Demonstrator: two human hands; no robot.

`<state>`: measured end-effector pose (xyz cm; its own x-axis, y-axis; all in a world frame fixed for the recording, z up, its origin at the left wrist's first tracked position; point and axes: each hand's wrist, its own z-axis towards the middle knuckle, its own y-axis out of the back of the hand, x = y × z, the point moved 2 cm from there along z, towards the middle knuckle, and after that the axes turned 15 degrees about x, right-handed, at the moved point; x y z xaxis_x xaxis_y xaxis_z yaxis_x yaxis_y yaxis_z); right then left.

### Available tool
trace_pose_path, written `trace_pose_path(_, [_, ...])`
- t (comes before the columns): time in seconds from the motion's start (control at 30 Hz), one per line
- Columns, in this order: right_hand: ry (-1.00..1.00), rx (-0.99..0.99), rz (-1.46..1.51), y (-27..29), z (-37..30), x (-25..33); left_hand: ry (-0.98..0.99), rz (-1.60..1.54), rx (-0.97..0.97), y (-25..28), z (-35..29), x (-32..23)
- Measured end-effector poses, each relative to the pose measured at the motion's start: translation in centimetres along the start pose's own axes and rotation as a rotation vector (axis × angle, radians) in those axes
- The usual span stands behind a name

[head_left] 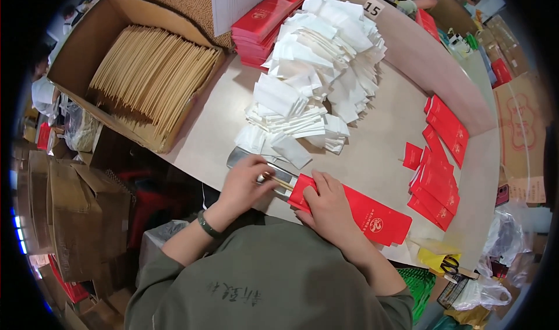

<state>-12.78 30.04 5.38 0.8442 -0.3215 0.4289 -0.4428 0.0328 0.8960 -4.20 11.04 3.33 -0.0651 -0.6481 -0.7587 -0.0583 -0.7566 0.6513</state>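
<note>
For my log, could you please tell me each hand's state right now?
Left hand: closed, pinching the wooden sticks.
Right hand: holding the red paper sleeve.

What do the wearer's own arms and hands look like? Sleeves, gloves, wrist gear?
Short dark grey-green sleeves. Left hand and right hand ungloved. Dark band on the left wrist, apparently a silvery ring on a left finger; right wrist bare.

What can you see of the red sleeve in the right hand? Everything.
The red sleeve is long, flat and paper-like, with a pale round emblem towards its right end. It lies slanted along the near edge of the table, right end nearer the person. The right hand grips its left part; thin sticks from the left hand meet its left end.
</note>
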Motion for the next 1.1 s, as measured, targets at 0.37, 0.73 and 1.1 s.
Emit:
trace_pose_path(0.37, [0.094,-0.116,0.086,0.3,-0.5,-0.6,0.023,0.3,0.06,1.4,-0.9,-3.6])
trace_pose_path(0.73, [-0.074,-0.04,-0.043,6.3,-8.5,-9.1,0.282,-0.304,0.504,1.4,0.2,-3.2])
trace_pose_path(1.1, [-0.547,0.358,0.17,3.2,-2.5,-2.2,0.477,0.042,0.128,-1.4,-0.9,1.3])
